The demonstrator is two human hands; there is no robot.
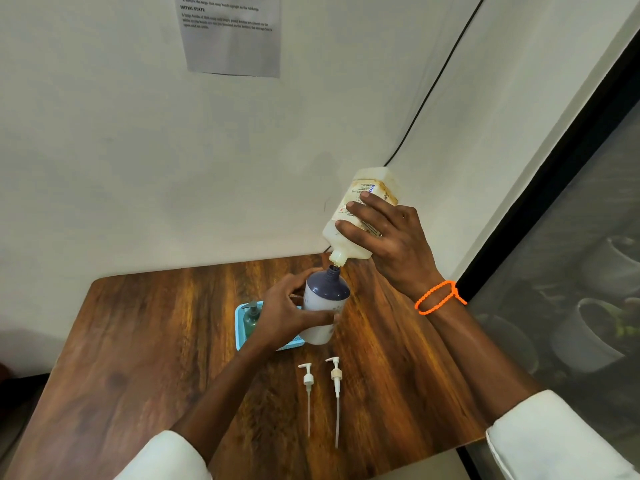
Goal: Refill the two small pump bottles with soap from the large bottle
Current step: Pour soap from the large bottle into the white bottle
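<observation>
Overhead, right hand (391, 244) gripping tipped large bottle (363, 209); left hand (287, 313) gripping small bottle (323, 306).

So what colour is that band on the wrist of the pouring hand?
Bright orange, a beaded loop, clearest in the head view.

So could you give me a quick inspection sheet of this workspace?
Surface: wooden table.
Job's things: large bottle tipped, spout over small bottle; two pumps lying on table.
Clutter: blue tray holding green bottle.
Hands: left hand grips small bottle; right hand grips large bottle.
Cables: black cable on wall.
Surroundings: printed sheet on wall; pots behind glass.
</observation>
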